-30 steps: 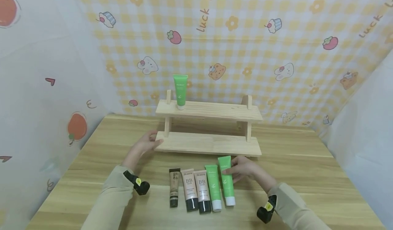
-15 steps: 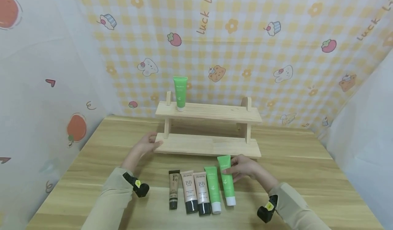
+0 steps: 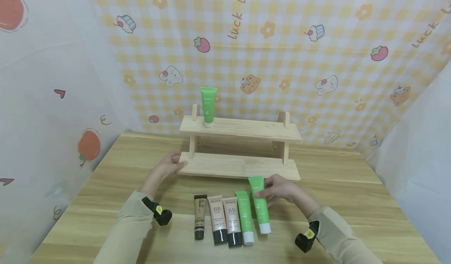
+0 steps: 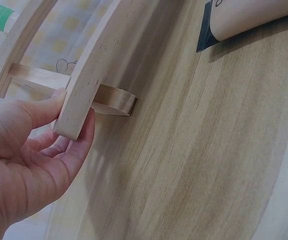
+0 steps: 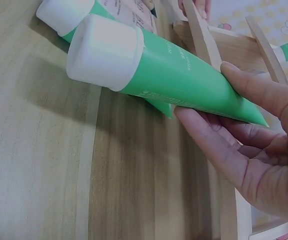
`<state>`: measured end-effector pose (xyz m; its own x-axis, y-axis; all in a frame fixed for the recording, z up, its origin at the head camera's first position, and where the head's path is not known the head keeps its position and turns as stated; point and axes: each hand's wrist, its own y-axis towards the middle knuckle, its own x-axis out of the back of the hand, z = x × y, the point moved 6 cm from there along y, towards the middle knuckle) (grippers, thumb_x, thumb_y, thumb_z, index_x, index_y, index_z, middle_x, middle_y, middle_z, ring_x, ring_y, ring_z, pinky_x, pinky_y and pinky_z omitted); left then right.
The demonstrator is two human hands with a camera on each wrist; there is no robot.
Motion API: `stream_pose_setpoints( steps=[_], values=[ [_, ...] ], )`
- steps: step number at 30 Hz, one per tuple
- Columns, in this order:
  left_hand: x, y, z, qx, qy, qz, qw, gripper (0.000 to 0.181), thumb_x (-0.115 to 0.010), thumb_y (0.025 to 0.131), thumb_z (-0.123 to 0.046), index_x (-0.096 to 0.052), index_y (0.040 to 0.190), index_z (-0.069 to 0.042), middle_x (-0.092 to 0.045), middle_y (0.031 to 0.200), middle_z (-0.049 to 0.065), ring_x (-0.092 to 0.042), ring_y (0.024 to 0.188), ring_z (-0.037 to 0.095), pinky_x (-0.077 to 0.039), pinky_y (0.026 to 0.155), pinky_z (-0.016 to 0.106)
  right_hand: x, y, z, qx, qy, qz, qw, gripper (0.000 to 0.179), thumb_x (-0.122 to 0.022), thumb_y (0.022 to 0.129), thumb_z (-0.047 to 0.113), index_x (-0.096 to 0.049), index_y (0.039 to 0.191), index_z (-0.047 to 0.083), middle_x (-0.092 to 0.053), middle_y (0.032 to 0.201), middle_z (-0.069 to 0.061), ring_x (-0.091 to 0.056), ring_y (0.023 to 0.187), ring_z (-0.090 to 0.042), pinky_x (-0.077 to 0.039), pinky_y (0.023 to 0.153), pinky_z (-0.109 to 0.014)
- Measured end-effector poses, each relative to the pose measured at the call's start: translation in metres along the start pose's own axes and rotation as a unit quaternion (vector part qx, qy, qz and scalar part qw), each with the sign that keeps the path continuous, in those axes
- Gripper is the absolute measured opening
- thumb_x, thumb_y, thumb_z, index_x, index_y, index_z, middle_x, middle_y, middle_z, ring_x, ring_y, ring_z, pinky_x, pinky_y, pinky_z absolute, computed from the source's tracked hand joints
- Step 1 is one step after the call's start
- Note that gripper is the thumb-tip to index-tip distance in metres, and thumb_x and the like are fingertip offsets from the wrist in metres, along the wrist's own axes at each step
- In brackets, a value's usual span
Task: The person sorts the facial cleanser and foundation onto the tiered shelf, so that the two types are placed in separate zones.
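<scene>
My right hand pinches a green squeeze tube with a white cap between thumb and fingers. In the right wrist view its cap end is raised over the table. My left hand grips the left end of the lower board of a two-tier wooden shelf, thumb on top and fingers beneath. Another green tube stands cap-down at the left of the upper board. In front of the shelf lie a third green tube, two pink BB cream tubes with black caps, and a slim brown tube.
The wooden table carries the shelf and the row of tubes. Behind it hangs a yellow checked cloth. White cloth closes off the left side, and more white cloth the right.
My right hand has raised the green tube slightly away from the row, toward the shelf. The left hand keeps its hold on the shelf board.
</scene>
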<state>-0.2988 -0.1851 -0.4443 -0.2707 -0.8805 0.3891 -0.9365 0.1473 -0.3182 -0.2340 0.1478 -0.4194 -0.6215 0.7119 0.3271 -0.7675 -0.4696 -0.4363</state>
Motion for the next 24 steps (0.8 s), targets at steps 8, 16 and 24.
stream_pose_setpoints(
  steps=[8,16,24],
  values=[
    [0.000,0.000,-0.001,-0.002,-0.001,0.005,1.0000,0.067,-0.051,0.093,-0.022,-0.014,0.143,0.002,-0.031,0.138,0.035,-0.041,0.123,0.045,-0.041,0.100,0.050,0.003,-0.002,0.005,0.005,-0.010,-0.007,0.9999,0.034,-0.071,0.079,0.021,-0.063,0.097,-0.008,-0.067,0.077,-0.006,-0.066,0.066,-0.015,-0.058,0.066,-0.038],
    [-0.001,-0.001,-0.002,-0.003,-0.001,0.004,1.0000,0.067,-0.051,0.093,-0.021,-0.014,0.143,0.003,-0.031,0.138,0.036,-0.042,0.122,0.045,-0.041,0.099,0.050,0.008,-0.004,0.013,0.005,-0.013,-0.014,0.9998,0.036,-0.071,0.079,0.021,-0.062,0.097,-0.009,-0.065,0.079,-0.008,-0.064,0.066,-0.014,-0.058,0.068,-0.039],
    [-0.001,-0.003,-0.003,-0.008,0.001,0.005,1.0000,0.066,-0.051,0.094,-0.021,-0.014,0.142,0.004,-0.032,0.137,0.036,-0.042,0.122,0.046,-0.042,0.098,0.050,0.011,-0.003,0.019,0.012,-0.008,-0.016,0.9998,0.037,-0.070,0.079,0.021,-0.061,0.099,-0.009,-0.066,0.081,-0.008,-0.065,0.069,-0.015,-0.057,0.071,-0.041]
  ],
)
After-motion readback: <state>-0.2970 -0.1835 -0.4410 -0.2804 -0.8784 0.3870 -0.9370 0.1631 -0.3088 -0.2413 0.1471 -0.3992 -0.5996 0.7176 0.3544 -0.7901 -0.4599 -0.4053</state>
